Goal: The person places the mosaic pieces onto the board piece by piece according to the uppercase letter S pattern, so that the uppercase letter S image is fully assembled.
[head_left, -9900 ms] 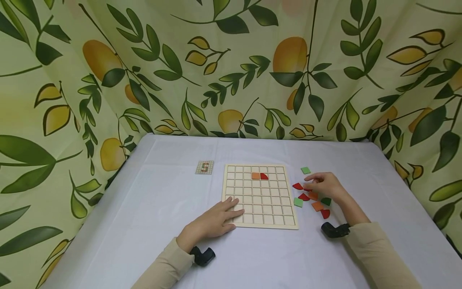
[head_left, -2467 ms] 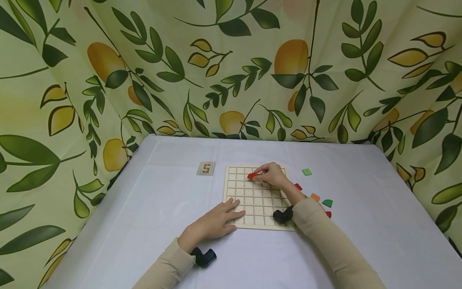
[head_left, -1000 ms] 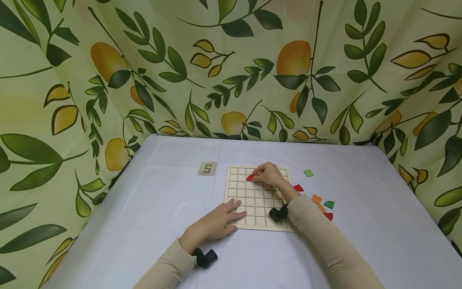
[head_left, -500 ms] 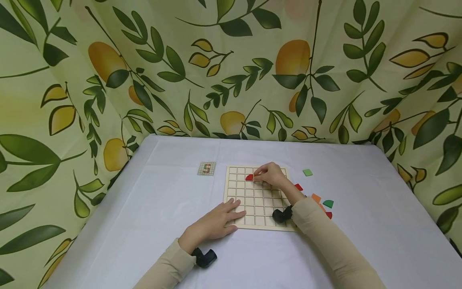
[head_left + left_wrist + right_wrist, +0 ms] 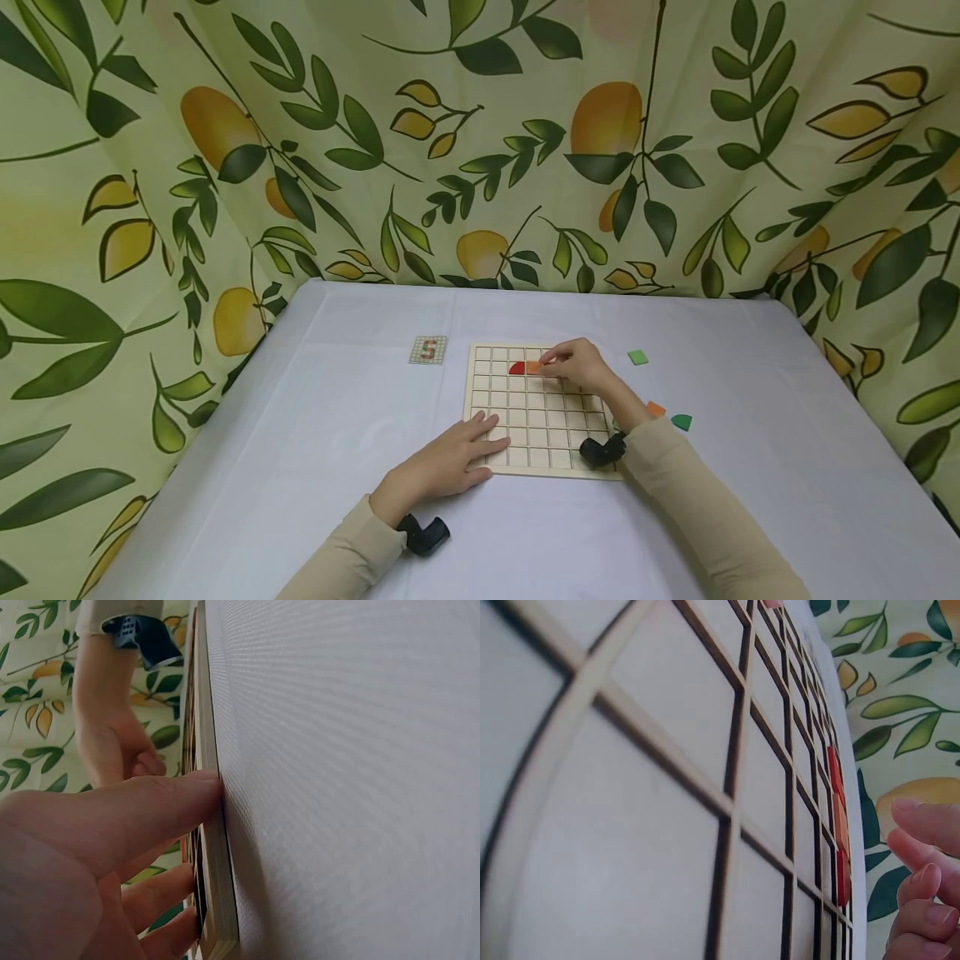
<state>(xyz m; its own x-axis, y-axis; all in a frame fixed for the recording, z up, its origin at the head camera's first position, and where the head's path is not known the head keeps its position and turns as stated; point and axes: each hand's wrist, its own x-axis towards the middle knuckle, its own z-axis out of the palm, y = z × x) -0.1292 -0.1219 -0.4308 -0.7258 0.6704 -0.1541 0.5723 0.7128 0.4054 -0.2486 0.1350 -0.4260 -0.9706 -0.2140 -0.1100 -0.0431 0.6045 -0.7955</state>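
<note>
A pale wooden grid board lies on the white-covered table. My left hand rests on its near left corner with the fingers spread; in the left wrist view the thumb touches the board's edge. In an upper row sits a red rounded tile, directly left of an orange square tile. My right hand hovers beside the orange tile, partly covering that row. In the right wrist view its fingers hold nothing, and a second red tile shows on the orange tile's other side.
A small card with an S-like pattern lies left of the board. To the right are a light green square, an orange tile and a dark green rounded tile. My right sleeve hides part of that pile.
The red rounded tile came to the board in my right hand and now lies in a cell left of the orange square. The right hand has let go and drawn rightward; the left stays put.
</note>
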